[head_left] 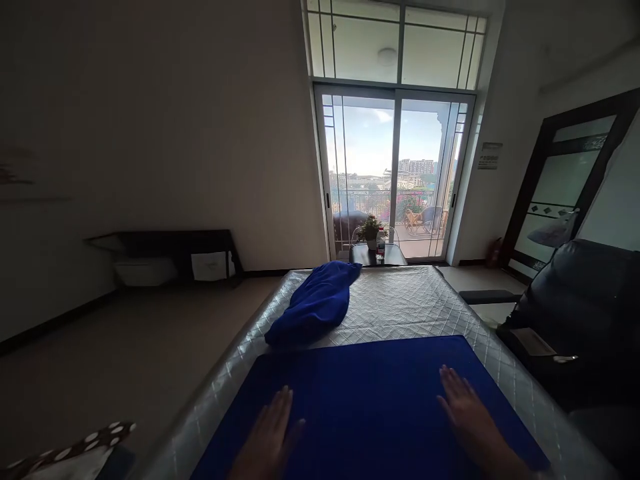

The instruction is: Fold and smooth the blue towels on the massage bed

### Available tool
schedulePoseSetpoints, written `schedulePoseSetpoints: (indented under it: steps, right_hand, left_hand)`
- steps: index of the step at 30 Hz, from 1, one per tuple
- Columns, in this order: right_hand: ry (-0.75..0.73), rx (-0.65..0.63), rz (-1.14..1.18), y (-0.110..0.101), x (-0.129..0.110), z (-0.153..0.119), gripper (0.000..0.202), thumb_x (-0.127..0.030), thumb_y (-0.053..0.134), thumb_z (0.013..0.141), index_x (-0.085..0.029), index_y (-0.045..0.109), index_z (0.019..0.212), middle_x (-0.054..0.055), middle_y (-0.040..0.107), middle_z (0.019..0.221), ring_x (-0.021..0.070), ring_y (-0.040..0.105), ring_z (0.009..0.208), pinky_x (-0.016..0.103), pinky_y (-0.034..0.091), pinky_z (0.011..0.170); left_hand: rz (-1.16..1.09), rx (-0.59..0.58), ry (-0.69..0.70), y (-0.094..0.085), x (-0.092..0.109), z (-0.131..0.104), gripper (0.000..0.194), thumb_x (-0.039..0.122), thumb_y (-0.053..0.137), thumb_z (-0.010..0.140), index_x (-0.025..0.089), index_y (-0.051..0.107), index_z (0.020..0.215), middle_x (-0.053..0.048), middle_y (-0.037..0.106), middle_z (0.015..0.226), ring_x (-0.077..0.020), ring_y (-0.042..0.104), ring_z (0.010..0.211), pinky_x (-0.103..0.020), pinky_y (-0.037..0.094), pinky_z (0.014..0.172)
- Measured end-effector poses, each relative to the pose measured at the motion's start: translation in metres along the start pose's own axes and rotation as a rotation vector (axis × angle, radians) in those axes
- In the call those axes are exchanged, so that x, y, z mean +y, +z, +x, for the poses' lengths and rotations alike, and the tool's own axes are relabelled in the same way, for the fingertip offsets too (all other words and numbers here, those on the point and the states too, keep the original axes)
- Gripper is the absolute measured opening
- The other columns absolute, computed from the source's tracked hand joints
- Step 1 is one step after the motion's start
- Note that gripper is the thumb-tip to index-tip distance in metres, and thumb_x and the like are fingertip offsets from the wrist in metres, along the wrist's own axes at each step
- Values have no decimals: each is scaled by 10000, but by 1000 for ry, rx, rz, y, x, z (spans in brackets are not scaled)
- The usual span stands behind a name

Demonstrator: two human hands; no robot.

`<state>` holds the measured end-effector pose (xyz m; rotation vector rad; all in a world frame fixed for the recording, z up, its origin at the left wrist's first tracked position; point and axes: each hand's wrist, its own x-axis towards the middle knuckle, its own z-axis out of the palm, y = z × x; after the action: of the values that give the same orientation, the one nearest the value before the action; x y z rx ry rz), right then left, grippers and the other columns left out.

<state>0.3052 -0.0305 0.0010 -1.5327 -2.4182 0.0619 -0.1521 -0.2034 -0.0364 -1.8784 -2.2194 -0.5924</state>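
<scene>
A blue cloth [365, 400] lies spread flat over the near part of a silver quilted mattress [400, 293]. My left hand [270, 433] is over the cloth's left part, palm down, with its fingers stretched out and the thumb apart. Over the right part is my right hand [467, 413], also palm down with fingers extended. Both look slightly blurred, and whether they press on the cloth cannot be told. Neither holds anything. Beyond the flat cloth, a crumpled blue cloth [320, 303] lies on the mattress's far left part.
A small table [357, 255] with a potted plant [371, 230] and a bottle [381, 244] stands past the mattress, before glass sliding doors [360, 153]. At right is a dark armchair [590, 307]. A low dark shelf [183, 243] stands by the left wall; polka-dot fabric [93, 440] lies lower left.
</scene>
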Motion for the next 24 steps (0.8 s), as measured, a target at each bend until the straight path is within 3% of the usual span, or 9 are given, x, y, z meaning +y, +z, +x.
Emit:
schedulePoseSetpoints:
  steps: [2,5,7,9,13,19,21,24]
  right_hand:
    - [-126,-88,70,7,-47,-1,622,-471,331,1045,-304,311,1643,9,338,1694,259,304,1582,466,311,1312]
    - [-318,-191,140,29,-104,-2,751,-492,400,1032,-426,-71,1613,-72,133,1696,268,221,1585,498,290,1315]
    - [-399,-265,164,47,-124,-1,876,-451,446,1012,-472,-287,1491,-121,45,1661,277,211,1566,539,327,1294]
    - [-427,-299,178,62,-131,-1,946,-418,459,998,-487,-398,1392,-151,14,1631,285,230,1542,580,380,1259]
    - [-416,-263,201,68,-129,-4,968,-399,452,982,-498,-427,1376,-161,-6,1609,304,237,1521,623,411,1224]
    - [-367,-279,200,43,-120,-16,919,-470,456,1007,-445,-354,1441,-108,-23,1643,300,174,1563,583,310,1287]
    - [-318,-271,192,37,-106,-21,831,-543,408,1028,-446,-271,1497,-100,-3,1665,278,161,1579,542,275,1305]
    - [-209,-217,177,37,-65,-30,741,-607,364,1027,-480,-149,1546,-128,91,1696,241,212,1583,504,276,1310]
  left_hand:
    - [-52,-173,123,10,50,11,779,622,365,1034,389,-120,1597,-3,294,1719,-324,390,1550,-591,469,1247]
    - [-159,-303,342,27,114,21,831,634,375,1019,403,-176,1598,-7,217,1731,-316,311,1571,-588,438,1281]
    - [-216,-346,430,38,139,21,822,611,340,1026,410,-232,1581,-15,231,1730,-296,299,1573,-581,446,1282]
    - [-248,-380,456,46,148,19,812,603,313,1028,415,-265,1566,-19,243,1732,-283,294,1576,-582,456,1278]
    - [-260,-406,440,47,148,14,818,622,309,1021,413,-254,1577,-14,201,1745,-287,251,1592,-596,419,1300]
    - [-216,-385,418,28,140,11,873,643,382,1007,397,-234,1576,-12,215,1733,-309,312,1572,-553,433,1286]
    - [-189,-381,377,20,121,5,882,644,411,1006,409,-229,1565,1,208,1723,-318,332,1558,-563,440,1272]
    - [-110,-330,236,11,65,-14,869,625,439,1004,442,-226,1531,52,234,1694,-319,396,1525,-579,479,1237]
